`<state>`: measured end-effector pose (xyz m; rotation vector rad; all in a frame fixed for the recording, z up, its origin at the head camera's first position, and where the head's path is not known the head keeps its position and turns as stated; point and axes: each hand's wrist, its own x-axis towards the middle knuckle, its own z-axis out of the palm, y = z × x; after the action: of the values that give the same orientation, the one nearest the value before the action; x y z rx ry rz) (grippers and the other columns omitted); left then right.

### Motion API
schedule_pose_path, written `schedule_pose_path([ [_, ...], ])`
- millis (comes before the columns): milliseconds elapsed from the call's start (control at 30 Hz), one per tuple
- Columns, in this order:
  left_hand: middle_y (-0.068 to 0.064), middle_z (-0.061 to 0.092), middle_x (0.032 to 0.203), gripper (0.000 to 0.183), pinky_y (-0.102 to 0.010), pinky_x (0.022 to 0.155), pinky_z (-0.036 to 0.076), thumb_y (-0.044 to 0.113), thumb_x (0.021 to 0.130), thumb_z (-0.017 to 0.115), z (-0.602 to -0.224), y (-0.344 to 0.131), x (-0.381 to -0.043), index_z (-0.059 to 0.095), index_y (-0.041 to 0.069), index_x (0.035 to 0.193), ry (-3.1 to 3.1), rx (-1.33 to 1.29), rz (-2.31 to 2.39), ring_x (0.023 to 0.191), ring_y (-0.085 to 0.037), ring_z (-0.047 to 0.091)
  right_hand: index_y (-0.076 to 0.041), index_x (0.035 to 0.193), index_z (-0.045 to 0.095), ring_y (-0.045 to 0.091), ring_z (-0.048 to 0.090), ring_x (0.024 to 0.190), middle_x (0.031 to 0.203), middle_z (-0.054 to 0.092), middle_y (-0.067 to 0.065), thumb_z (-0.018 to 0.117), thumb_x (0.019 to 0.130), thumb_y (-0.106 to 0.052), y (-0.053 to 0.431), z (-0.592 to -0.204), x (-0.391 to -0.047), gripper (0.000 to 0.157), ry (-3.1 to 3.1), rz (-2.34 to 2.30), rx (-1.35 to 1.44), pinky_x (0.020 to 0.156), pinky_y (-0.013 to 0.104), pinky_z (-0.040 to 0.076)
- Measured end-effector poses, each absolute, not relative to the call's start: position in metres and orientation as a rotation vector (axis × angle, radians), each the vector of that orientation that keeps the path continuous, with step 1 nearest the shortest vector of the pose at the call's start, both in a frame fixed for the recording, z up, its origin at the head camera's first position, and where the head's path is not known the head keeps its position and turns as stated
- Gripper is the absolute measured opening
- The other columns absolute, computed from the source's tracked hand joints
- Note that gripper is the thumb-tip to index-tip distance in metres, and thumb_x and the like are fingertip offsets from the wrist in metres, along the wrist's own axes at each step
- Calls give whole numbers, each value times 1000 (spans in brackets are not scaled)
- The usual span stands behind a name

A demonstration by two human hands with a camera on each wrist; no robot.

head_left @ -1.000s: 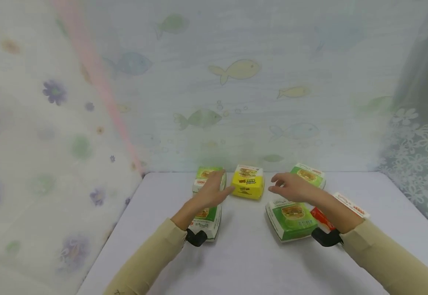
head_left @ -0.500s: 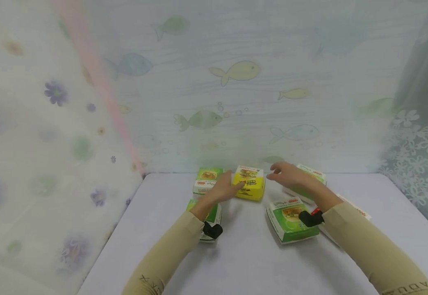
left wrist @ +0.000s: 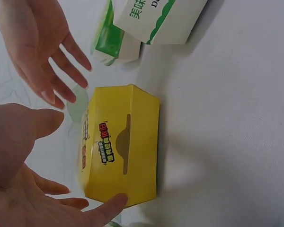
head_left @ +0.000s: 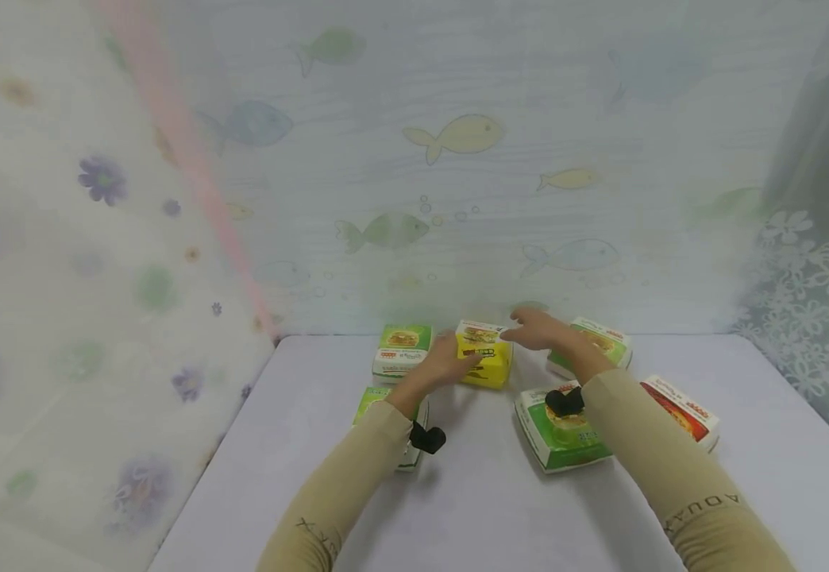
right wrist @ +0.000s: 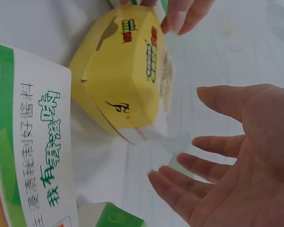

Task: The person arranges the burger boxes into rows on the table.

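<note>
A yellow burger box (head_left: 486, 372) with a white printed top sits on the table between my two hands. My left hand (head_left: 443, 365) is at the box's left side; in the left wrist view its fingers (left wrist: 114, 204) reach the box's lower end, thumb apart. In the right wrist view the left hand's fingertips (right wrist: 177, 19) are right at the box's far end. My right hand (head_left: 539, 330) hovers at the back right of the box, its spread fingers (right wrist: 180, 189) apart from it, palm toward it. Neither hand curls round the box. The left hand covers part of the box's left side.
On the left stand a green-and-white burger box (head_left: 402, 353) and another green box (head_left: 368, 401) nearer me, partly behind the left sleeve. On the right are two more green boxes (head_left: 564, 445), (head_left: 603, 338) and a red-and-white box (head_left: 682, 413). A fish-print curtain (head_left: 457, 199) hangs behind the table.
Both hands have drawn in toward the yellow box: the left hand moved right to its side, the right hand moved left and slightly farther back. The boxes stay in place.
</note>
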<state>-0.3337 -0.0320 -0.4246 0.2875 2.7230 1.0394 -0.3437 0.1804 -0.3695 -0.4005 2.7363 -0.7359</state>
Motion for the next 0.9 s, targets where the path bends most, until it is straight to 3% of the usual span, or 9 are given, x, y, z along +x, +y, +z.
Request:
schedule_pose_path([
  [300, -25, 42, 152, 77, -46, 110, 42, 39, 102, 62, -426, -22, -334, 29, -5, 156, 2744, 188, 962, 130, -32, 49, 16, 152, 29, 51, 25, 147, 158, 26, 37, 50, 106, -26, 174, -383, -361, 66, 2675, -751, -314, 121, 58, 24],
  [500, -24, 44, 148, 69, -44, 106, 45, 34, 103, 62, -425, -17, -333, 36, -5, 152, 2759, 181, 928, 120, -29, 52, 16, 146, 38, 49, 39, 141, 151, 40, 36, 52, 104, -25, 170, -387, -362, 61, 2690, -669, -330, 115, 55, 37],
  [733, -26, 39, 152, 66, -44, 109, 44, 27, 103, 62, -425, -15, -334, 35, -6, 152, 2764, 207, 911, 125, -31, 52, 17, 140, 45, 43, 56, 122, 140, 50, 34, 53, 104, -26, 171, -389, -358, 56, 2687, -670, -297, 102, 51, 49],
  [900, -24, 41, 151, 59, -43, 110, 43, 22, 104, 60, -426, -19, -338, 37, -5, 151, 2755, 254, 915, 128, -30, 49, 14, 122, 53, 38, 62, 106, 119, 58, 26, 55, 102, -24, 172, -388, -355, 43, 2666, -725, -252, 93, 47, 54],
])
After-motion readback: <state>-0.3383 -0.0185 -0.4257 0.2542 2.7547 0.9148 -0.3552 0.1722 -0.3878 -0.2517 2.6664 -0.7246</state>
